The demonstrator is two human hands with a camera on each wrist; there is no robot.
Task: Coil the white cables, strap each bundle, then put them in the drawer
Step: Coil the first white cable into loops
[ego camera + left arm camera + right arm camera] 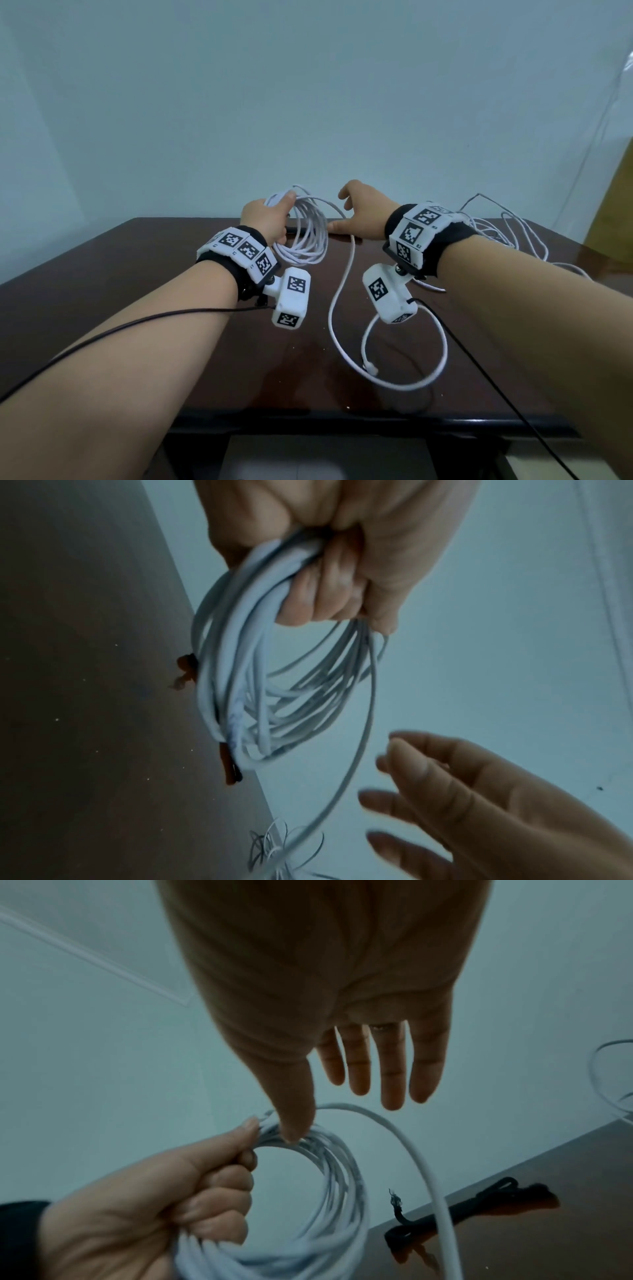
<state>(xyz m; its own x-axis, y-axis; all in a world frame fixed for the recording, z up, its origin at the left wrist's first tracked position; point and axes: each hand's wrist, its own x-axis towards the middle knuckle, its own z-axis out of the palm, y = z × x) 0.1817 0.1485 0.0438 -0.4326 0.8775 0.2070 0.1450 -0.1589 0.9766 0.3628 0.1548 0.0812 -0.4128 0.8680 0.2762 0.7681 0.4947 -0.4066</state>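
- Left hand (pixel 265 219) is raised above the far part of the dark wooden counter (pixel 137 308), fist clenched round a coil of white cable (pixel 303 236).
- Left wrist view: the left fingers (pixel 329 588) are curled tight over the gathered loops at the top of the coil; the rest of the loops hang free below the fist.
- Right wrist view: the left thumb (pixel 236 1139) is pressed along the top of the coil, with the fingers wrapped underneath.
- Right hand (pixel 363 209) sits just beside the coil on its right, fingers released and spread, grasping nothing.
- Right wrist view: the four right fingers (pixel 394 1069) are straight and apart. The right thumb (pixel 294 1110) points down at the top of the coil, close to the left thumb; whether it touches the loops, I cannot tell.
- One loose strand (pixel 349 274) leaves the top of the coil, arcs past the right hand, then runs down onto the counter towards the near edge.
- That strand ends in a single open loop on the counter (pixel 404 353), with a small white plug (pixel 371 369) lying inside the loop.
- A second white cable (pixel 513 233) lies uncoiled in a loose tangle at the far right of the counter, well apart from both hands.
- Black straps (pixel 479 1207) lie flat on the counter near the far edge, behind the coil.
- Both wrists carry marker bands and a small white camera unit; a thin black lead (pixel 102 339) trails back along each forearm.
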